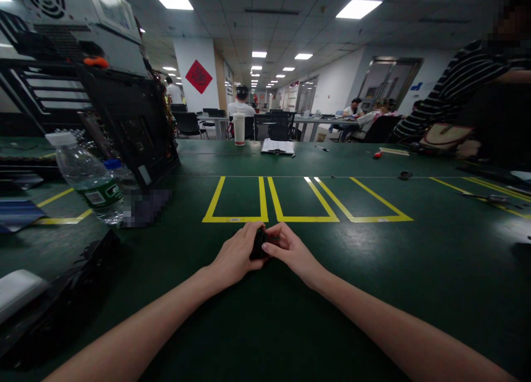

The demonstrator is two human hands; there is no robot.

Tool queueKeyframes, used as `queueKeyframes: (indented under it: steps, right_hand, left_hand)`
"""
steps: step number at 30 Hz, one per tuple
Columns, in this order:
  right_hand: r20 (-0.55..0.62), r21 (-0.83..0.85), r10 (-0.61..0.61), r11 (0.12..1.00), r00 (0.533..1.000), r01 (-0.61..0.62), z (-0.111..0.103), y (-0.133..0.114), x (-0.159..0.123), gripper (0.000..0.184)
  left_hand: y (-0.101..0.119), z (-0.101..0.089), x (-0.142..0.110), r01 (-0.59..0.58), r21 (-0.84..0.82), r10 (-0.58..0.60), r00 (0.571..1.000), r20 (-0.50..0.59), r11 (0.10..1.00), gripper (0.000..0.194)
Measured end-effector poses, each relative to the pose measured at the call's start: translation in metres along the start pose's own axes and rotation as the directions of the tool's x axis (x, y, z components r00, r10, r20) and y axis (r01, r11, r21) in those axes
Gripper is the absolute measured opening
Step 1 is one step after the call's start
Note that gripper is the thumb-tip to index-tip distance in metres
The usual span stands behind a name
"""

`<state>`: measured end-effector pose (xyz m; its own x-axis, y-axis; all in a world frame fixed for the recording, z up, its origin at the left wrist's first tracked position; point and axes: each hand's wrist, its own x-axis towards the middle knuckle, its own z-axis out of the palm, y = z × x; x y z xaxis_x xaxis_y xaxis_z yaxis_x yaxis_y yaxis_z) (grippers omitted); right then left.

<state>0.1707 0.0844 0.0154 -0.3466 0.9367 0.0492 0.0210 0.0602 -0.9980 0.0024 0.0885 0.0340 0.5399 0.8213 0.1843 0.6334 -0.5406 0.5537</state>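
Just in front of the taped outlines, a small black object (258,244) is held between my hands, low over the green table. Its kind is hard to make out, since fingers cover most of it. My left hand (238,249) wraps round it from the left. From the right, my right hand (292,252) is closed at its side, with the thumb pressed against the black surface and the other fingers curled behind.
Yellow tape outlines (305,219) mark the green table (265,326). At left are a plastic bottle (89,177), an open computer case (133,122) and a black bag-like thing (78,288). Farther back stand a white cup (239,129) and a clipboard (277,147). A person in striped sleeves (452,89) is at right.
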Motion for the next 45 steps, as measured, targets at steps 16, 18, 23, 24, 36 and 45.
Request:
queueKeyframes:
  steps: [16,18,23,24,36,45]
  right_hand:
    - [0.004,0.006,-0.029,1.000,1.000,0.029,0.0008,-0.0004,-0.0006,0.020]
    - [-0.010,-0.011,-0.006,1.000,1.000,0.006,0.0008,0.0009,0.0000,0.024]
    - [0.029,-0.002,0.035,0.999,0.999,-0.035,-0.0013,0.0012,0.0006,0.026]
    - [0.036,0.008,0.026,1.000,0.999,-0.026,-0.0016,0.0006,0.0004,0.026]
    - [-0.001,0.001,0.003,1.000,1.000,-0.003,0.0017,0.0028,0.0018,0.025]
    - [0.029,0.014,-0.011,1.000,1.000,0.011,-0.0003,0.0018,0.0005,0.025]
  left_hand:
    - [0.0015,-0.0016,0.0002,0.006,0.010,-0.006,1.000,0.019,1.000,0.053]
    - [0.0015,-0.0013,0.0006,0.014,0.015,-0.015,1.000,0.023,1.000,0.053]
    - [-0.0006,0.0007,0.0010,0.025,0.017,-0.025,0.999,0.022,1.000,0.054]
    - [-0.0005,0.0003,0.0007,0.026,0.015,-0.026,0.999,0.022,1.000,0.053]
    - [-0.0029,0.0028,0.0013,0.002,0.026,-0.001,1.000,-0.011,1.000,0.055]
    - [-0.0046,0.0038,0.0016,0.013,0.025,-0.013,1.000,-0.006,1.000,0.056]
